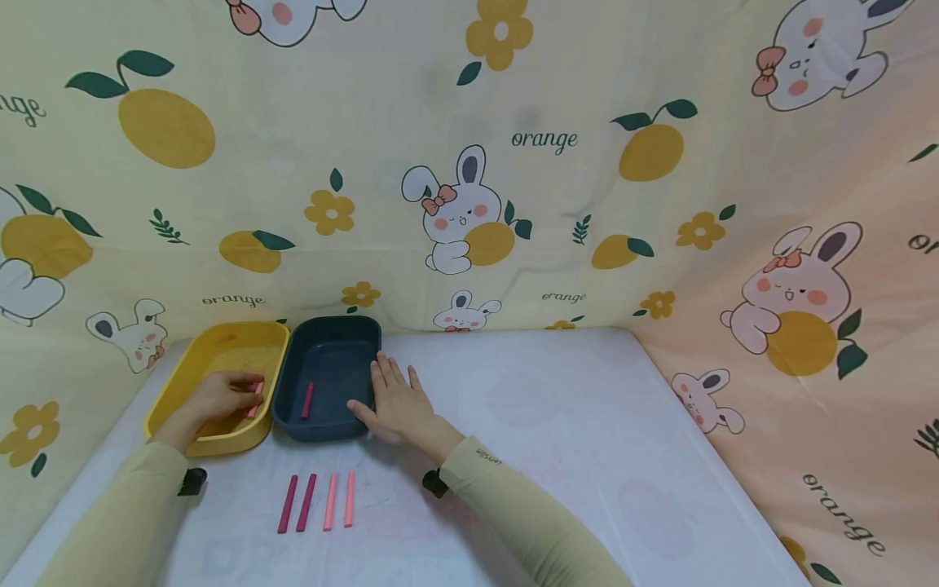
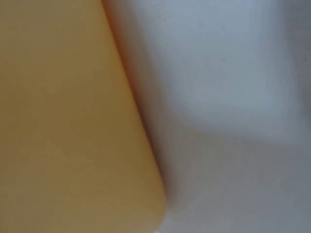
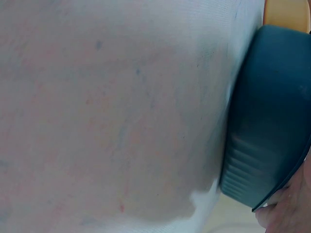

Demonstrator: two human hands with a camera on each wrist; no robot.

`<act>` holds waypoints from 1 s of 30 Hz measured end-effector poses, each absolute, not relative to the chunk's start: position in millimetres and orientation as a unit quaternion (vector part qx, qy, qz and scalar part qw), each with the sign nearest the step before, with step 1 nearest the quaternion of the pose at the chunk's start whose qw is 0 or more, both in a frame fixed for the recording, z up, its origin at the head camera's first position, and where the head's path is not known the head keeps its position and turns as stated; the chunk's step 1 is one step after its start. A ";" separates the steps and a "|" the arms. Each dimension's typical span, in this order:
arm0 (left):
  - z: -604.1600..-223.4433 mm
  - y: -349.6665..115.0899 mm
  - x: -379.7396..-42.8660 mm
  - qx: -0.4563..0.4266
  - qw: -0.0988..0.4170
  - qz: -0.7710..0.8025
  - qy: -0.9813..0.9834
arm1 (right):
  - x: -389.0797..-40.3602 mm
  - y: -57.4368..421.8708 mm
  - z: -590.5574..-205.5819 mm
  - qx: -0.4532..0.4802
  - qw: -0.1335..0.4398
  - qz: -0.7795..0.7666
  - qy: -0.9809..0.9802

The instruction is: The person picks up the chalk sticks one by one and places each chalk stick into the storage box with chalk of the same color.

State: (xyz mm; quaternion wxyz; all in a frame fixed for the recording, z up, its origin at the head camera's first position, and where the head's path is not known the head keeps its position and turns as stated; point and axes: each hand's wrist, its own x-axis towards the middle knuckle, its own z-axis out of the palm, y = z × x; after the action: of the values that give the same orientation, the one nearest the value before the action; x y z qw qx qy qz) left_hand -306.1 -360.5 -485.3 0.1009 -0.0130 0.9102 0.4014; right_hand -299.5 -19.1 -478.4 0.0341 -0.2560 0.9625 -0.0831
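Note:
My left hand (image 1: pixel 223 399) is down inside the yellow tray (image 1: pixel 169 383), with thumb and fingers pinching a slim light-pink stick (image 1: pixel 253 411) near the tray's right wall. Only the tray's outer wall (image 2: pixel 63 121) fills the left wrist view; the hand is hidden there. My right hand (image 1: pixel 399 408) rests with straight, spread fingers along the right rim of the dark blue tray (image 1: pixel 330 326), thumb over its near corner. Inside that tray lies one dark magenta stick (image 1: pixel 307 400). The right wrist view has the blue tray's side wall (image 3: pixel 267 116) and part of the hand at the edge.
In front of the trays, two dark magenta sticks (image 1: pixel 288 504) and two light-pink sticks (image 1: pixel 330 501) lie in a row on the white tabletop (image 1: pixel 543 456). The trays stand side by side near a patterned cloth backdrop (image 1: pixel 557 212), which also runs down the right side.

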 end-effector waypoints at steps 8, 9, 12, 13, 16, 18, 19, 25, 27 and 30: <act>-482.8 -360.4 -306.3 -0.006 0.105 0.394 0.913 | -299.7 -19.4 -476.2 -0.256 0.036 -0.084 0.962; -482.1 -360.1 -306.0 -0.006 0.105 0.395 0.913 | -299.8 -19.4 -476.2 -0.257 0.036 -0.085 0.962; -480.2 -359.6 -304.6 -0.004 0.105 0.401 0.910 | -300.0 -19.2 -476.5 -0.258 0.035 -0.085 0.962; -479.4 -359.3 -303.9 -0.007 0.104 0.404 0.909 | -300.0 -19.2 -476.7 -0.259 0.034 -0.086 0.962; -478.8 -359.6 -302.9 -0.010 0.102 0.413 0.905 | -300.1 -19.0 -477.5 -0.259 0.034 -0.087 0.961; -478.3 -359.4 -302.3 -0.015 0.097 0.415 0.905 | -300.2 -19.1 -478.1 -0.259 0.034 -0.088 0.961; -477.7 -358.8 -301.9 -0.017 0.095 0.416 0.904 | -300.3 -19.1 -478.4 -0.259 0.033 -0.088 0.961; -468.9 -352.1 -293.3 -0.005 0.056 0.416 0.907 | -300.4 -19.5 -478.6 -0.259 0.031 -0.088 0.961; -465.8 -349.7 -288.6 0.004 0.037 0.420 0.907 | -300.1 -19.6 -478.1 -0.259 0.033 -0.090 0.961; -460.4 -346.4 -280.7 0.012 0.012 0.425 0.905 | -299.2 -19.5 -476.9 -0.260 0.036 -0.093 0.961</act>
State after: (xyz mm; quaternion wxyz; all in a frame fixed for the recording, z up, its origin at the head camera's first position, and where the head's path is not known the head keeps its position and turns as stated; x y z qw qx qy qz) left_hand -280.7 -346.4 -460.4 0.0122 0.0121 0.9052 0.4245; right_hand -299.2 -19.5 -476.9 0.0361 -0.2597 0.9606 -0.0927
